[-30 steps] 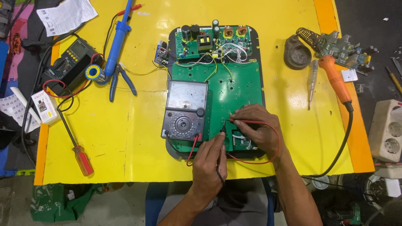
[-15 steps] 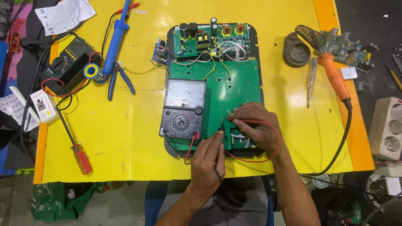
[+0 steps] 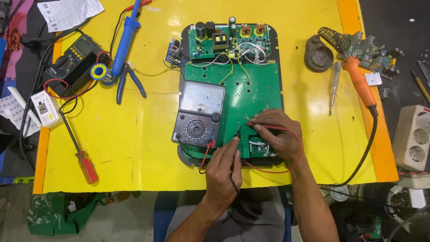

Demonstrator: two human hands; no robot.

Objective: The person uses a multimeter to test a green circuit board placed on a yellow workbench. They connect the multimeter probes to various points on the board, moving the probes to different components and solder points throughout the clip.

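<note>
Left hand [image 3: 224, 172] and right hand [image 3: 278, 136] curl close together, fingertips pinched.

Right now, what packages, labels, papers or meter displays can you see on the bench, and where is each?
Analog meter: on the green board, left of both hands; pale dial window, dark body.
Digital meter: far left; dark body, grey screen.
Small box: left table edge; white with red.
Printed sheet: top left; white paper.
Solder reel: beside the digital meter; yellow-labelled ring.

Both forearms are bare to the bottom edge of the view, with no sleeves, gloves, watch or rings showing on the left hand [image 3: 224, 172] or right hand [image 3: 280, 134].
</note>
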